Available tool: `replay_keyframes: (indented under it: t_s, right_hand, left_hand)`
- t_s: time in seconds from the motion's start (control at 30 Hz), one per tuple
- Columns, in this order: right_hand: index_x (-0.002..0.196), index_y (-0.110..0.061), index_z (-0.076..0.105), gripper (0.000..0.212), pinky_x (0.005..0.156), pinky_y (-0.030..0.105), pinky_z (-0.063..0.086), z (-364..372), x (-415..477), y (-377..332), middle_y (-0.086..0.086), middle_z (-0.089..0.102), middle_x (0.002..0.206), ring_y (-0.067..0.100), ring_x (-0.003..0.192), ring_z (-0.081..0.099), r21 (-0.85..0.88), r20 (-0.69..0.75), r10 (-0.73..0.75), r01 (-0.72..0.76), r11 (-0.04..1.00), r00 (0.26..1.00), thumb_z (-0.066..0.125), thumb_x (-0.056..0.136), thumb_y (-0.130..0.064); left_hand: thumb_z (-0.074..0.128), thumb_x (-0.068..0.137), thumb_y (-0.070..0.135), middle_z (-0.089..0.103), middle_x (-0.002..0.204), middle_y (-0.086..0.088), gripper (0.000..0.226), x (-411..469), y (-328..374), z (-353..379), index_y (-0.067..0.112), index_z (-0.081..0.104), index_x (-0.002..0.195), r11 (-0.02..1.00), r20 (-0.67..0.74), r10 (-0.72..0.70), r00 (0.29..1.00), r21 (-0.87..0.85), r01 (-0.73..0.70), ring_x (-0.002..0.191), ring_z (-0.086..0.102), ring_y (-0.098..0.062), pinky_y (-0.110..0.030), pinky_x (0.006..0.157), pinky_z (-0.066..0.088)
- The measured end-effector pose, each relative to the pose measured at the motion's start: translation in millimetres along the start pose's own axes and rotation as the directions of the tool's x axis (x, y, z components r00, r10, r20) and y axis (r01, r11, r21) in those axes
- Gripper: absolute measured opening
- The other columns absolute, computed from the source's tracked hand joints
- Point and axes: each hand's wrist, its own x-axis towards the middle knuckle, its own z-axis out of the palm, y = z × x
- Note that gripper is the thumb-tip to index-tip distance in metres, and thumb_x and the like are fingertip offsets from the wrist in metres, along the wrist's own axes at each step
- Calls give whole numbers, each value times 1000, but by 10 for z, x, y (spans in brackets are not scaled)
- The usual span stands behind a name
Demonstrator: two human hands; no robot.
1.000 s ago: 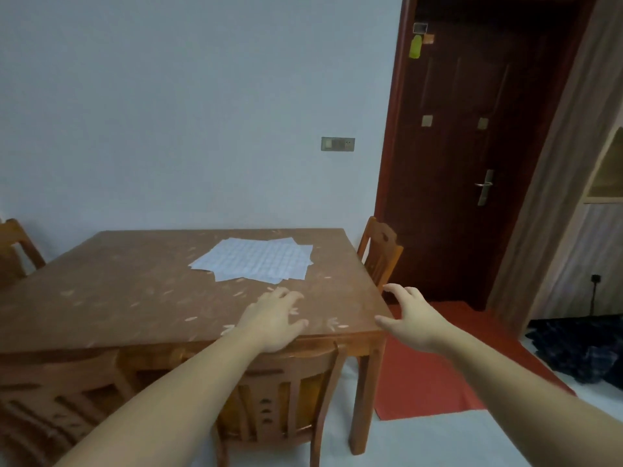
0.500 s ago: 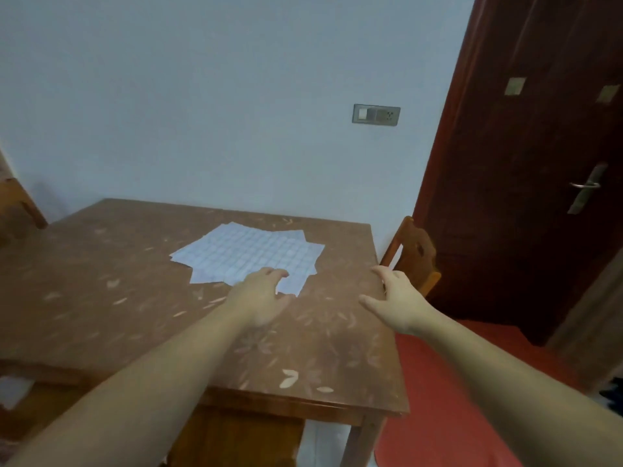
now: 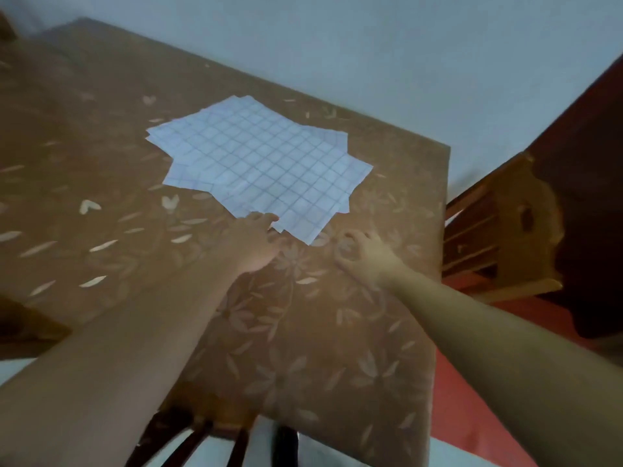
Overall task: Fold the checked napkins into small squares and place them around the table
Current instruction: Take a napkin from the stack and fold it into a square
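A loose stack of white napkins with a blue check (image 3: 259, 163) lies flat and unfolded on the brown leaf-patterned table (image 3: 303, 332), toward its far right part. My left hand (image 3: 251, 244) reaches over the table and its fingertips touch the stack's near edge. My right hand (image 3: 362, 254) is just right of the stack's near corner, fingers loosely curled over the tabletop, holding nothing.
A wooden chair (image 3: 502, 227) stands against the table's right side, over a red mat (image 3: 472, 416). Another chair's back (image 3: 188, 439) shows below the near table edge. A pale wall runs behind the table.
The view has dropped and moved closer over the table. Both hands have moved forward to the napkin stack; the left now touches its near edge, and the right has come in over the tabletop.
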Motion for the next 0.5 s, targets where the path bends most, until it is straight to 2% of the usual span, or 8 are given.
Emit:
replay_keyframes:
  t_s: [0.07,0.17,0.23,0.3,0.37,0.43,0.5]
  right_hand:
    - [150,-24,29,63,88,33,46,147,286,-43,5,38,145,26,120,52,-44,54,-64,66,997,997,52,94,-41]
    - [151,-23,29,67,101,46,44,365,614,-117,4,37,151,28,131,45,-137,111,-135,150,979,985,50,93,-48]
    - [149,-26,31,66,108,50,36,501,754,-158,4,30,155,27,140,34,-201,144,-140,167,965,980,43,93,-57]
    - [146,-36,33,64,114,54,22,611,845,-187,7,20,160,28,148,15,-217,166,-130,165,962,977,34,90,-68]
    - [147,-44,27,68,116,57,9,720,914,-194,9,8,164,29,150,-1,-217,189,-123,163,963,974,24,88,-77]
    - [152,-44,15,74,117,57,2,818,958,-190,7,0,165,29,151,-8,-216,188,-122,162,963,975,17,87,-79]
    - [154,-39,9,80,117,57,0,874,964,-175,4,-3,166,27,151,-7,-238,166,-135,173,956,977,13,86,-80]
  left_hand:
    - [39,96,52,31,156,2,55,70,-37,53,32,34,147,998,-3,-21,1000,58,21,139,36,-29,-47,109,35]
    - [41,93,55,34,154,3,58,146,-109,136,33,35,146,998,-4,-50,999,29,50,137,38,-28,-48,107,38]
    - [42,90,59,36,153,4,60,178,-152,215,35,36,144,997,-2,-61,998,36,61,137,38,-26,-49,107,38]
    - [43,88,62,39,150,7,60,232,-204,276,37,37,143,996,-21,-72,997,46,73,137,39,-23,-48,107,38]
    - [45,89,60,42,147,7,58,284,-243,325,36,40,142,997,-32,-65,997,41,66,135,41,-21,-46,105,40]
    - [48,89,57,44,145,6,55,335,-288,382,35,43,140,998,-41,-55,998,6,56,133,41,-21,-44,105,39]
    - [51,91,52,44,145,5,53,398,-326,404,32,44,140,996,-53,-72,996,-50,69,135,39,-21,-42,108,36]
